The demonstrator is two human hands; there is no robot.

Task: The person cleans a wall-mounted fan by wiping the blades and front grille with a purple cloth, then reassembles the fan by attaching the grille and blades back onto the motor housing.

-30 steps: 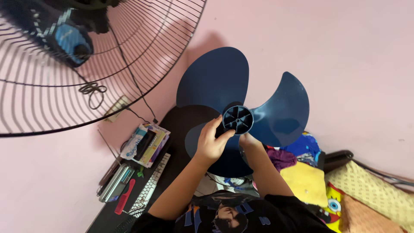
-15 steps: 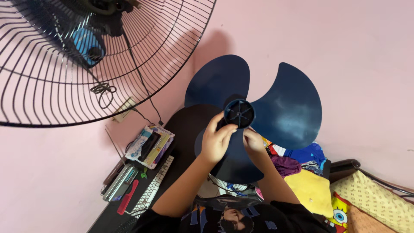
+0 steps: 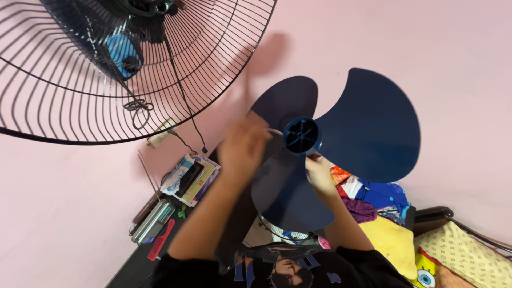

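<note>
Gripping the dark blue fan blade [image 3: 368,125] just under its hub is the right hand [image 3: 318,172]; left hand [image 3: 241,146], blurred beside the hub, grip unclear.

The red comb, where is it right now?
In the head view, the red comb lies low on the left, on the dark desk, beside the silver case and under the wire fan guard.

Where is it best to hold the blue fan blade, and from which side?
Probably at the round hub, from below, where the right hand already pinches its edge. The hub is thick and ribbed; the three wide vanes of the fan blade look thin and could bend.
</note>
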